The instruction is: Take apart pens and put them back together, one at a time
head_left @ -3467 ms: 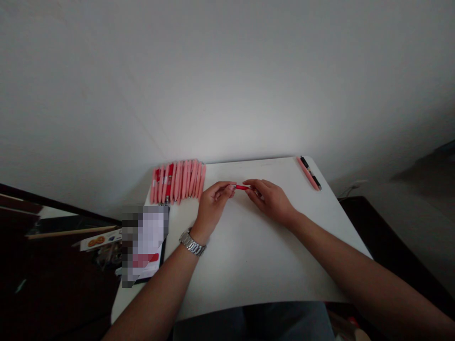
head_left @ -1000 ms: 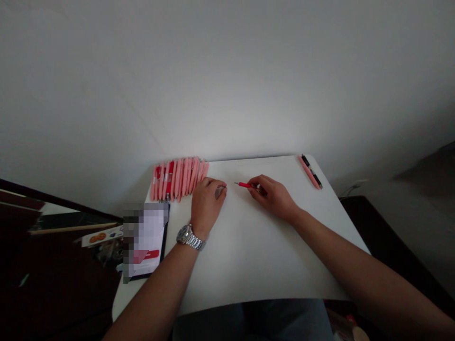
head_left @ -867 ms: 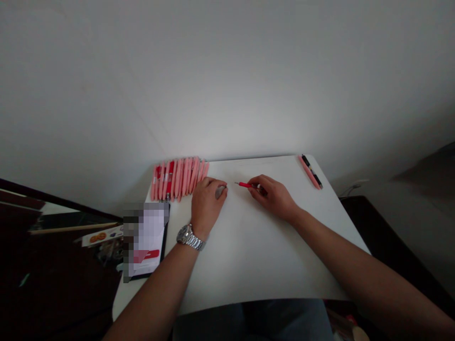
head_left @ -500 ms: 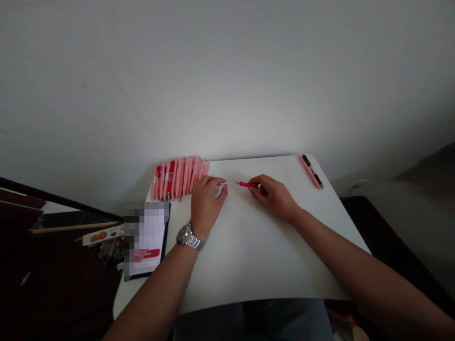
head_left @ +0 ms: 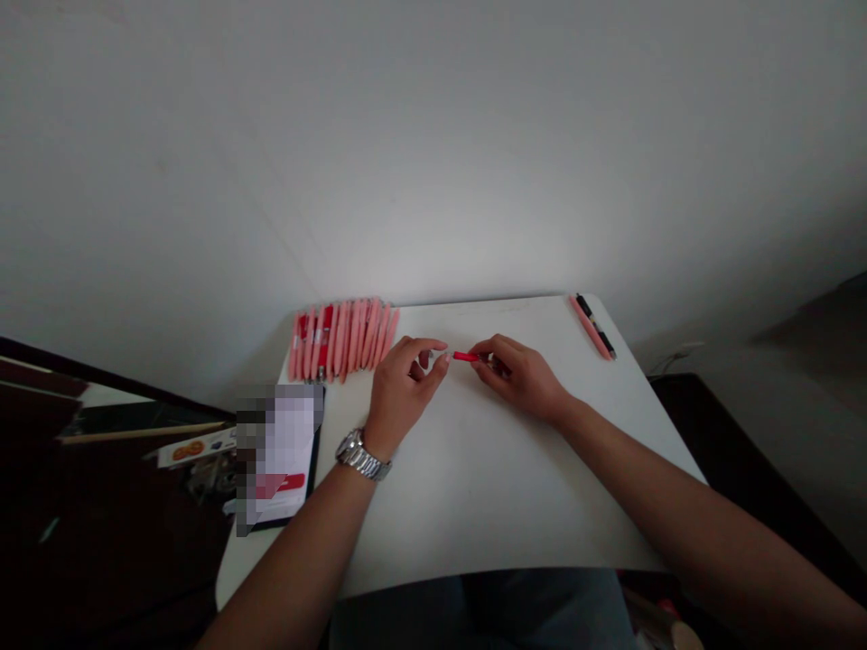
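Note:
A red pen point(head_left: 464, 357) is pinched between the thumb and fingers of my right hand point(head_left: 520, 372). Its tip points left, and part of the barrel is hidden in the palm. My left hand point(head_left: 405, 384), with a metal watch point(head_left: 362, 454) on the wrist, has its thumb and index finger drawn close together right at the pen's tip. Whether they grip the tip or a tiny piece there, I cannot make out. Left of that hand lies a row of several pink and red pens point(head_left: 344, 341) on the white table point(head_left: 488, 487).
At the table's far right corner a pink pen point(head_left: 588, 329) and a black pen point(head_left: 596, 325) lie side by side. A tablet or phone point(head_left: 288, 460), partly pixelated, rests at the left edge. The wall point(head_left: 433, 181) rises behind the table.
My left hand has moved right, from beside the row of pens to the red pen's tip. My right hand has shifted slightly left and still holds the pen.

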A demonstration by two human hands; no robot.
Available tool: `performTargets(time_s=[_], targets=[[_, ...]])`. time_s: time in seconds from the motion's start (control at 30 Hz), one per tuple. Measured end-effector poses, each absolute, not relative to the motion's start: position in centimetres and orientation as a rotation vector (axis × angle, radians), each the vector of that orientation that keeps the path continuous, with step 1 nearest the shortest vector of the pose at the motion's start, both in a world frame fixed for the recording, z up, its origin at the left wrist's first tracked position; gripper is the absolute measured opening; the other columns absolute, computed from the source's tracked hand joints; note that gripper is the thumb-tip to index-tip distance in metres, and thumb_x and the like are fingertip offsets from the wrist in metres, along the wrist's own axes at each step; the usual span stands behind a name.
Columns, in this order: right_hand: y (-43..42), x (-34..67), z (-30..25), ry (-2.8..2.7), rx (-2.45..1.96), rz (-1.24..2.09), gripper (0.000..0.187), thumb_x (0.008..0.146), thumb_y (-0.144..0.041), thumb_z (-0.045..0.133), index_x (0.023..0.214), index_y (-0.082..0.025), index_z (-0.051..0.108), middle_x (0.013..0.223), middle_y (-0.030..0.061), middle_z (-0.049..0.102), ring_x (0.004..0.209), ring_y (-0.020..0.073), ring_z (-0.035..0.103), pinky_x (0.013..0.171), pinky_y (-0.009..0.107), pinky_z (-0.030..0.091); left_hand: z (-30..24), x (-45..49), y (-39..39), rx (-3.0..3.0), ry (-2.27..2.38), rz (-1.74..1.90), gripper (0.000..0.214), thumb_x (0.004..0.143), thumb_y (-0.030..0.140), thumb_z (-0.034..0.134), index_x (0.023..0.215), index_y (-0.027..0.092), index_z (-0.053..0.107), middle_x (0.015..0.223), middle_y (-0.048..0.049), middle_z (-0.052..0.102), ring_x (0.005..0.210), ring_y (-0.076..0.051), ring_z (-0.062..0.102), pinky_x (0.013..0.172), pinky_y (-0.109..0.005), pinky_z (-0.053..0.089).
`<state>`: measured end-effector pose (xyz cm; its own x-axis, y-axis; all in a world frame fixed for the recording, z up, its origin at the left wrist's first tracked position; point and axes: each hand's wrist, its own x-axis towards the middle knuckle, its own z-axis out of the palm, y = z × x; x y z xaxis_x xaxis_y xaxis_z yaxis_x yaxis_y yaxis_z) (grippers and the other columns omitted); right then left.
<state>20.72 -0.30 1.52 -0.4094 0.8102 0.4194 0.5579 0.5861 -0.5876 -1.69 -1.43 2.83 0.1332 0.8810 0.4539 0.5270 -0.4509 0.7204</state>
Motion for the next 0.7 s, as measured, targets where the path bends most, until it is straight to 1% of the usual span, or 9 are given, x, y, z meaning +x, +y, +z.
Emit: performTargets(time_s=[0.23, 0.5, 0.7], targets=[[-0.39, 20.68, 1.63, -2.127, -1.078, 0.468, 0.015, 0.100, -0.033, 0.056, 0.108, -0.023, 0.063, 0.092, 0.0040, 0.067, 0.066, 0.0123, 0.056, 0.063, 0.026, 0.045, 2.58, -1.59, -1.28, 2.008, 1.315, 1.247, 0.015, 0.096, 0.034, 0.064, 0.102, 0.024, 0.073, 0.082, -0.0004, 0.061, 0.062, -0.010, 0.053, 0.060, -0.024, 0.046], [-0.32, 20.80, 1.67, -2.129, -1.087, 0.456, 0.016, 0.100, -0.033, 0.056, 0.108, -0.022, 0.064, 0.093, 0.0044, 0.067, 0.066, 0.0123, 0.056, 0.063, 0.026, 0.045, 2.58, -1.72, -1.17, 1.999, 1.354, 1.281, 0.013, 0.097, 0.031, 0.063, 0.101, 0.023, 0.072, 0.084, 0.0001, 0.063, 0.061, -0.009, 0.052, 0.059, -0.023, 0.045], [-0.07, 20.99, 1.53, -2.115, -1.123, 0.444, 0.017, 0.100, -0.034, 0.056, 0.108, -0.022, 0.065, 0.092, 0.0046, 0.068, 0.066, 0.0128, 0.057, 0.064, 0.027, 0.046, 2.54, -1.87, -1.09, 1.933, 1.359, 1.310, 0.015, 0.097, 0.033, 0.062, 0.101, 0.022, 0.072, 0.089, -0.0016, 0.065, 0.062, -0.009, 0.053, 0.057, -0.022, 0.046]])
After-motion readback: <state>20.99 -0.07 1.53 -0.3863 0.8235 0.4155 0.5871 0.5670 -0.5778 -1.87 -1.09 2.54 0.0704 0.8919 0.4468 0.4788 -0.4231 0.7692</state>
